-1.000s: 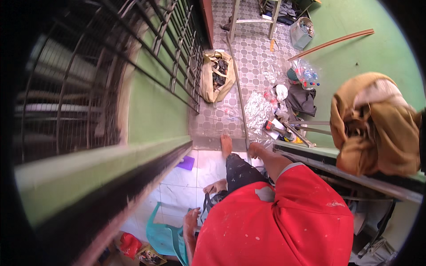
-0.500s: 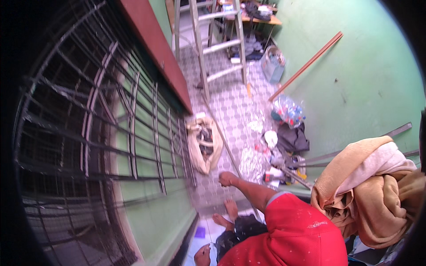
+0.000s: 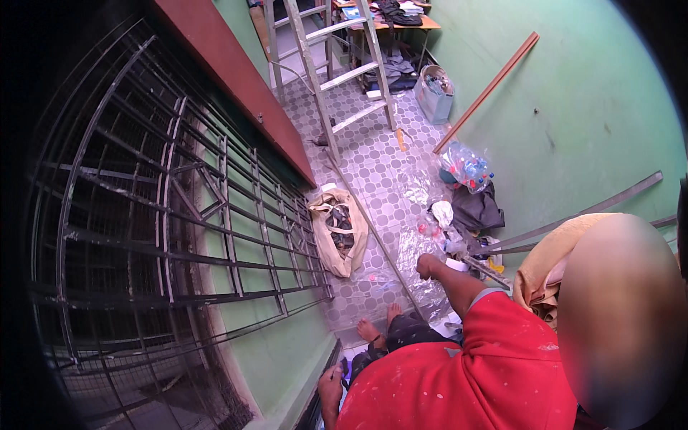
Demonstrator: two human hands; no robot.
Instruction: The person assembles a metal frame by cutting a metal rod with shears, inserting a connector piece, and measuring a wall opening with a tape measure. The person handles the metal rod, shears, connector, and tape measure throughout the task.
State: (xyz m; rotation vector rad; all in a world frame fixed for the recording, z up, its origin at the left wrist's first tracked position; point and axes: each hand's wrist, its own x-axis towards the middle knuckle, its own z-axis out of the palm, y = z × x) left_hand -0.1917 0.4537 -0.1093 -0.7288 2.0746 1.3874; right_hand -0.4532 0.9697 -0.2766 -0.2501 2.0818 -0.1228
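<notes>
Neither my left hand nor my right hand shows in the head view. Close below is another person in a paint-flecked red shirt (image 3: 466, 373), with tan cloth (image 3: 537, 276) about the head. One hand (image 3: 428, 266) of that person reaches over crumpled clear plastic (image 3: 416, 251) on the floor. Their other hand (image 3: 330, 387) hangs low by the wall, its fingers curled; I cannot make out what it holds. Their bare feet (image 3: 373, 333) stand on the floor. A cream cloth bag (image 3: 322, 236) with dark contents lies open beside a long thin pole (image 3: 376, 247).
A black metal grille (image 3: 172, 215) and a red-brown door (image 3: 236, 86) line the left. At the back stands a stepladder (image 3: 312, 64) by a cluttered table (image 3: 423, 23). Along the green wall are a wooden strip (image 3: 487, 93), bottles in plastic (image 3: 466, 168), a bin (image 3: 434, 100) and grey strips (image 3: 609, 204).
The other person's reaching hand has swung right, from beside the cloth bag to over the clear plastic. My view has shifted slightly, and more of the grille shows.
</notes>
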